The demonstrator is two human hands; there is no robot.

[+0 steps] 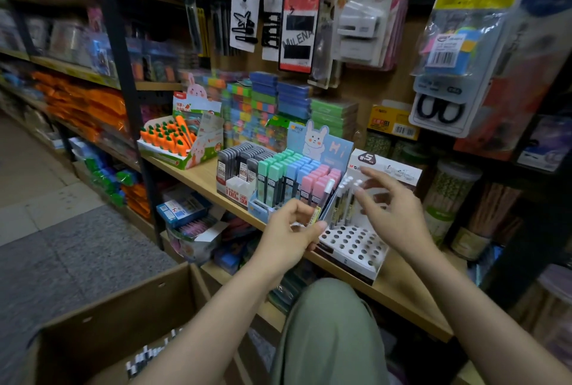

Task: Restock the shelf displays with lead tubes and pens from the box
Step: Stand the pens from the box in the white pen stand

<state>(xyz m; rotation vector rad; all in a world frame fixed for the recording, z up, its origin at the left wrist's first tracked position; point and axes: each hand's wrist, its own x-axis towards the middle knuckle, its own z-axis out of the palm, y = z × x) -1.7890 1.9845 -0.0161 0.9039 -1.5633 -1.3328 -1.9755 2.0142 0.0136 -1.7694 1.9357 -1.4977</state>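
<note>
**Pen poised beside the hole rack**

Stationery aisle, wooden shelf at frame centre. Left hand pinches a white-capped pen, long axis slanting up-right. The perforated pen rack lies just right of it. Right hand, fingers spread, hovers at standing pens.
</note>
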